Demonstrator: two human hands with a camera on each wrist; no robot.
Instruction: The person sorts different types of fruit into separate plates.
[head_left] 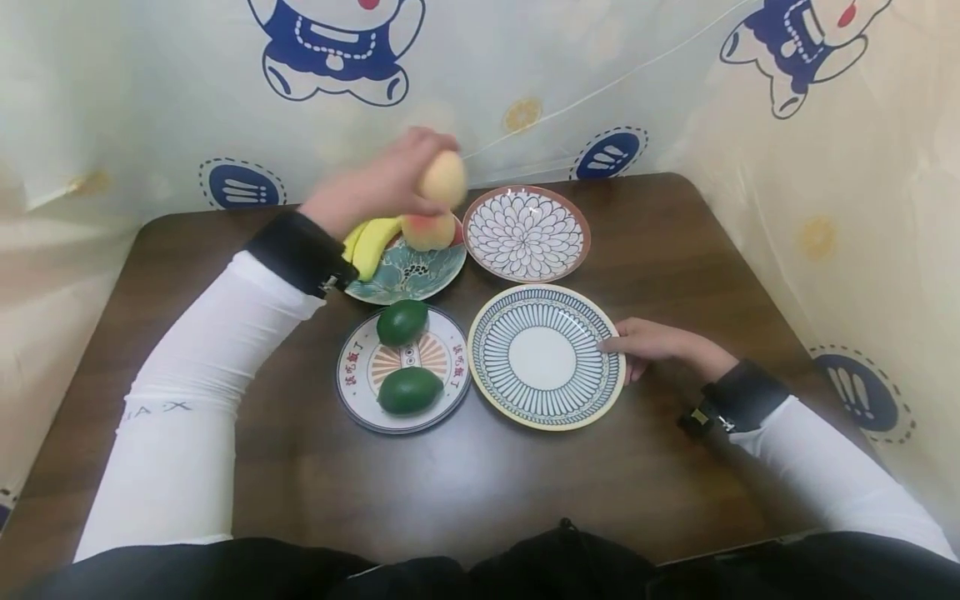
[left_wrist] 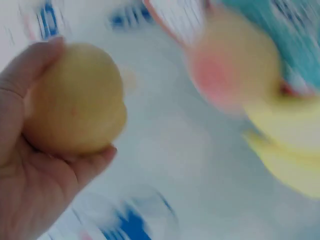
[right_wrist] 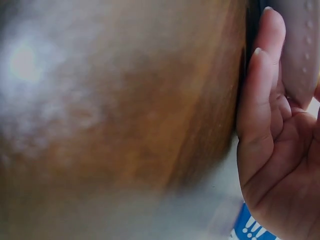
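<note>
While the dark wood-grain surface (head_left: 300, 467) is bounded behind and at both sides by pale printed sheeting (head_left: 525, 50), a yellowish fruit (head_left: 444, 179) is held by the left hand (head_left: 390, 177), curled round it, above the teal plate (head_left: 412, 279). Its long axis cannot be told, the form being nearly round; a shallow notch is turned away from the palm. The yellow-rimmed plate (head_left: 543, 358), face up, is pinched at its right edge by the right hand (head_left: 654, 342), thumb on top.
</note>
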